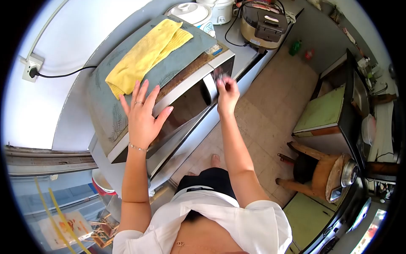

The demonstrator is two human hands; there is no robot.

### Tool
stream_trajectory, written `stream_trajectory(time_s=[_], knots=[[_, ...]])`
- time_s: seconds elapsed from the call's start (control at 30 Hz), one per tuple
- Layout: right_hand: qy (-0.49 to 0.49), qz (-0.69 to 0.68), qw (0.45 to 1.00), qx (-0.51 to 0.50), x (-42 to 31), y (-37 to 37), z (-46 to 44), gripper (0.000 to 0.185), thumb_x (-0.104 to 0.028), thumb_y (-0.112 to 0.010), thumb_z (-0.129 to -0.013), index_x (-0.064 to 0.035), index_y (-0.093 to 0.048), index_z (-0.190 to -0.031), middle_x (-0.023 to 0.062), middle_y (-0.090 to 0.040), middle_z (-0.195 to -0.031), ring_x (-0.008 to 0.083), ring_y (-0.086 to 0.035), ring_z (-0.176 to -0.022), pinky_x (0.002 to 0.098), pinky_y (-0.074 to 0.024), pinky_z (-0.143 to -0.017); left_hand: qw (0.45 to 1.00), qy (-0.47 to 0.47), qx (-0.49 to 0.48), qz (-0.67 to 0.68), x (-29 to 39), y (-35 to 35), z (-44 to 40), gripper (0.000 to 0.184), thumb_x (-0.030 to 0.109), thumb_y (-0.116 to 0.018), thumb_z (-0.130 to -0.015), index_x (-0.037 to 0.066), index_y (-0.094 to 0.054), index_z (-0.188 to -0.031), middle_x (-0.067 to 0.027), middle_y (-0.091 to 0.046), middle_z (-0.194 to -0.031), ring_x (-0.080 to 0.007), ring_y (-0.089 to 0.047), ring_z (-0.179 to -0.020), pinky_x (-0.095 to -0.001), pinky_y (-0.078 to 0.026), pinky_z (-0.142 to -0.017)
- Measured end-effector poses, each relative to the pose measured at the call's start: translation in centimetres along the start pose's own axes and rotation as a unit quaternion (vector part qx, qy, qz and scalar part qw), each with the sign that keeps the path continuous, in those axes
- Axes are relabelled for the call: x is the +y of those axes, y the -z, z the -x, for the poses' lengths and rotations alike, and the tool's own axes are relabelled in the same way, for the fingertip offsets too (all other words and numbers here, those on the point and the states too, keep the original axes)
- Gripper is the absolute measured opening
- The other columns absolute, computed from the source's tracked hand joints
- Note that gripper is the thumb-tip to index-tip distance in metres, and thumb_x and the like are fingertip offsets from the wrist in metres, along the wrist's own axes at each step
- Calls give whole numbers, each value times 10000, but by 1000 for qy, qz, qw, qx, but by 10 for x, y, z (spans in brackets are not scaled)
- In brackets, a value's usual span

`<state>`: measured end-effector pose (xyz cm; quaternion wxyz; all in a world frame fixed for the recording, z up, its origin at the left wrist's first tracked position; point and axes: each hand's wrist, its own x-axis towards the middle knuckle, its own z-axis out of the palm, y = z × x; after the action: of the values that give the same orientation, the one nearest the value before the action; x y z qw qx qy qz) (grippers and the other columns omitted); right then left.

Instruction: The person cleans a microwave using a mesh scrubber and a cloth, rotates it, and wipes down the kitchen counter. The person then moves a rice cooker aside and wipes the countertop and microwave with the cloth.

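A microwave oven (179, 94) stands on the counter, with a white door handle (209, 86) and a dark control panel (224, 67) at its right end. My right hand (227, 95) has its thumb and fingers closed around a knob (221, 77) on that panel, and the fingers partly cover it. Spread flat, my left hand (143, 117) rests on the microwave's top front edge, holding nothing. Its fingertips lie on the grey-blue cover (113, 67), close to a folded yellow towel (144, 55). The door looks shut.
Behind the microwave are a white cooker (190, 13) and a brown rice cooker (262, 26) with a black cord. A plug sits in the wall socket (33, 68) at left. A wooden stool (323, 173) and green cabinet (321, 112) stand across the tiled floor (266, 97).
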<state>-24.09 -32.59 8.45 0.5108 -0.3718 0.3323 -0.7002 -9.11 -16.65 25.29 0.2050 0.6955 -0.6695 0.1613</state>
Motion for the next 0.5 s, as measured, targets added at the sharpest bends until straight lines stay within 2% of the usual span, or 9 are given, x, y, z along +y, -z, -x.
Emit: stream_trajectory(time_s=[0.03,0.1,0.17,0.23,0.3,0.37,0.43,0.47,0.5], knots=[[67,54,996,-33,-27,-15,-9,131,9,-666,-741,-21,-578,-834,39,-560,-878,117,-523,-806,217,-422,-719,1000,-2,4,0,-1,-1,1,508,386,-650,-746,98,-557,-1155,-142,-449,-1288,-320,-341,-1253,-588,-75,-1012],[127,118,984,-47,-74,-36,-20,138,4,-668,-739,-19,-594,-853,38,-548,-903,112,-507,-807,217,-416,-705,1000,0,6,2,-1,-1,1,508,388,-648,-748,97,-557,-1154,-143,-450,-1286,-321,-342,-1252,-589,-75,-1012],[70,-43,997,3,-46,-28,-35,145,4,-648,-766,-16,-588,-896,26,-562,-893,95,-514,-794,209,-422,-702,1000,3,9,6,-1,0,0,507,389,-646,-749,96,-557,-1153,-145,-451,-1284,-321,-342,-1251,-590,-75,-1011],[-12,-74,994,82,-14,-5,-33,131,13,-602,-806,-24,-563,-926,22,-585,-843,77,-527,-745,200,-434,-695,1000,9,13,11,-1,-1,1,505,389,-644,-750,96,-557,-1152,-146,-451,-1283,-320,-343,-1251,-591,-74,-1011],[-56,-98,991,74,22,15,-22,114,25,-584,-811,-26,-559,-909,22,-583,-853,74,-530,-755,196,-435,-692,1000,13,6,13,1,2,3,502,389,-643,-750,95,-559,-1148,-147,-454,-1280,-319,-345,-1249,-591,-75,-1011],[-30,-79,996,25,-8,-3,-14,99,15,-599,-809,-34,-563,-888,-5,-560,-831,65,-509,-752,184,-417,-679,1000,10,11,12,0,1,-1,499,389,-644,-749,94,-562,-1143,-148,-455,-1278,-321,-347,-1247,-592,-76,-1011],[109,140,984,-7,-52,-25,-25,99,5,-615,-800,-23,-572,-885,-6,-561,-808,60,-500,-722,185,-412,-655,1000,5,13,7,-1,-2,1,498,390,-645,-747,93,-565,-1138,-148,-457,-1276,-324,-349,-1244,-593,-76,-1010],[155,133,979,-15,-61,-32,-38,103,-16,-628,-796,-17,-581,-887,-10,-561,-790,61,-490,-691,192,-408,-635,1000,7,12,9,0,-2,2,497,390,-645,-747,93,-566,-1137,-148,-457,-1276,-324,-350,-1243,-593,-76,-1010],[114,71,991,-4,-61,-34,-49,109,-27,-626,-801,-23,-583,-901,-15,-560,-796,58,-488,-701,194,-407,-639,1000,8,13,10,0,-1,2,496,391,-645,-747,92,-566,-1135,-148,-458,-1275,-324,-351,-1242,-593,-77,-1010]])
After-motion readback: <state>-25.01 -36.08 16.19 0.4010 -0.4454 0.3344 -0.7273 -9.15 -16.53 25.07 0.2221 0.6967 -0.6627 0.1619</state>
